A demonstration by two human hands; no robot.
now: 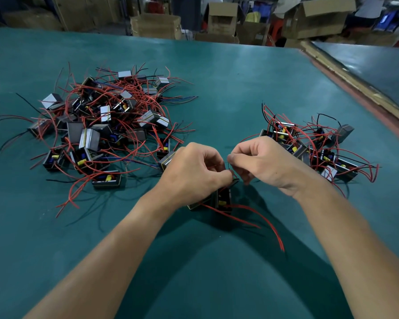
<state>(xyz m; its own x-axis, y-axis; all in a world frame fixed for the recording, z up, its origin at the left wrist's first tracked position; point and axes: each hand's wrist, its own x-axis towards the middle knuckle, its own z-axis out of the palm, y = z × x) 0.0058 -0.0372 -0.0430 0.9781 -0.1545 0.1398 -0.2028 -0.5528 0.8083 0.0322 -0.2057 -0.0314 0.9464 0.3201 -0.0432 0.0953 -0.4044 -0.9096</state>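
Resting at the near middle of the worktop (217,88), the transformer (224,199) is gripped from above by the curled fingers of the left hand (194,173). Just above it a thin black wire (228,164) is pinched by the right hand (260,162), so the hands almost touch. Red leads (263,217) trail rightward and toward the person. A big pile (101,125) lies left, a small pile (309,146) right; no writing can be read.

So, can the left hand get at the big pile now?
Probably yes: the pile lies just left of the left hand, nothing between them, but the hand must first release the wire it pinches.
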